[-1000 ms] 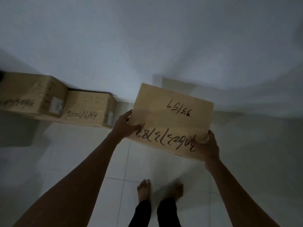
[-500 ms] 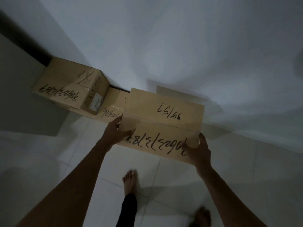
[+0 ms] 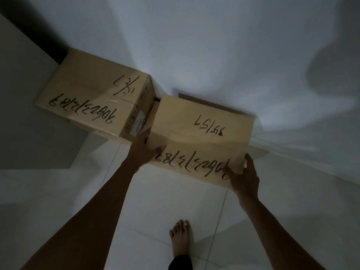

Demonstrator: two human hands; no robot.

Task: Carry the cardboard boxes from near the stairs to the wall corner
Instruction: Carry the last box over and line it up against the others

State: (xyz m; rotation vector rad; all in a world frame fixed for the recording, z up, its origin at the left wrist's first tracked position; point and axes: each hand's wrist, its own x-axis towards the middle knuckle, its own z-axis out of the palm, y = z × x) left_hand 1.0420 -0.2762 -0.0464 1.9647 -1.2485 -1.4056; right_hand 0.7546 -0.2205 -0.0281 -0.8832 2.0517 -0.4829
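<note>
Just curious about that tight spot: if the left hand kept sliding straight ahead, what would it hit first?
Probably the brown cardboard box by the wall; the left hand already sits almost against its labelled end. Depth is unclear.

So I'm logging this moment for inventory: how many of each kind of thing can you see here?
Brown cardboard boxes with black handwriting: 2 clearly visible, one stacked in the corner, one held
Bare hands: 2, left, right
Bare foot: 1
Total: 5

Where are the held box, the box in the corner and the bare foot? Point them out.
held box (image 3: pixel 202 133), head view, top face.
corner box (image 3: pixel 93 90), head view, top face.
bare foot (image 3: pixel 180 239), head view, instep.
</note>
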